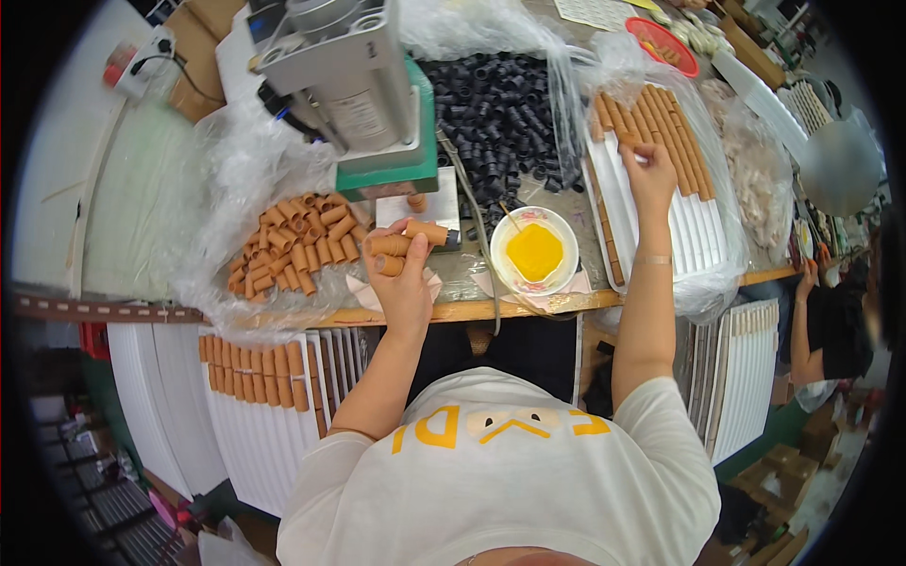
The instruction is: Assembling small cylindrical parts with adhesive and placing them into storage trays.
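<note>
My left hand (406,291) is closed around several short tan tubes (389,245). One of them, the upper tube (427,232), points right and has a black piece (453,238) at its end. Over on the right, my right hand (653,179) pinches the end of a tan tube (629,141) at a white grooved tray (694,243). Rows of tan tubes (675,132) lie along the tray's far grooves. Between my hands stands a patterned bowl (499,268) of yellow liquid (534,252), with a thin stick (511,217) leaning in it.
A grey press (363,113) on a green block (387,177) stands beyond my left hand, with one tube (416,203) below it. Loose tan tubes (293,241) are heaped left, black fittings (491,113) behind. A red basket (662,45) sits far right; another person's arm (802,321) shows there.
</note>
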`<state>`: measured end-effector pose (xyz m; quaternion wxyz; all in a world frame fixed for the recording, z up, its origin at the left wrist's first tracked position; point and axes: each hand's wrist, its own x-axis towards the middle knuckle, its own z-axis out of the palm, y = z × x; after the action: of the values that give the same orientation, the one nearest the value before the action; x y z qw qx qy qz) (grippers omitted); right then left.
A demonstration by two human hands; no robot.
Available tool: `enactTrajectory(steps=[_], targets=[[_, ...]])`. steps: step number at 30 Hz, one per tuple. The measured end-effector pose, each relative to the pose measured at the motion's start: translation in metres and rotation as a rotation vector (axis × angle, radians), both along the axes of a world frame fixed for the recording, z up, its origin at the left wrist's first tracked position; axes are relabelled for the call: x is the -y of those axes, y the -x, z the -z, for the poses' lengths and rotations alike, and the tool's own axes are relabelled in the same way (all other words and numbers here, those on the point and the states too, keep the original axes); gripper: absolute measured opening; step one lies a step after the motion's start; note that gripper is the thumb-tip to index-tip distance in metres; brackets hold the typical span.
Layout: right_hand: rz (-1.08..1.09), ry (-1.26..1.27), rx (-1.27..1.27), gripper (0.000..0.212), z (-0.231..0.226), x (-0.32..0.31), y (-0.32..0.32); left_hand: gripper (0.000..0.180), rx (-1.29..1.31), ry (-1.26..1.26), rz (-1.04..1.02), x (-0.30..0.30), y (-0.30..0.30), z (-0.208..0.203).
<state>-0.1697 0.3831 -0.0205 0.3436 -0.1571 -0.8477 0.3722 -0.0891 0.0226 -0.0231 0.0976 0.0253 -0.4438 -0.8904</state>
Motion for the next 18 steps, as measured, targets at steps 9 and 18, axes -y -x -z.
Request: enactTrajectory(steps=[9,18], targets=[[-0.772,-0.312,0.018,0.031,-0.035,0.2,-0.096,0.037,-0.113,0.279,-0.074,0.016,-0.01,-0.005],[-0.876,-0.185,0.14,0.033,-0.023,0.219,-0.082,0.036,-0.075,0.312,0.067,0.035,-0.001,0.0]])
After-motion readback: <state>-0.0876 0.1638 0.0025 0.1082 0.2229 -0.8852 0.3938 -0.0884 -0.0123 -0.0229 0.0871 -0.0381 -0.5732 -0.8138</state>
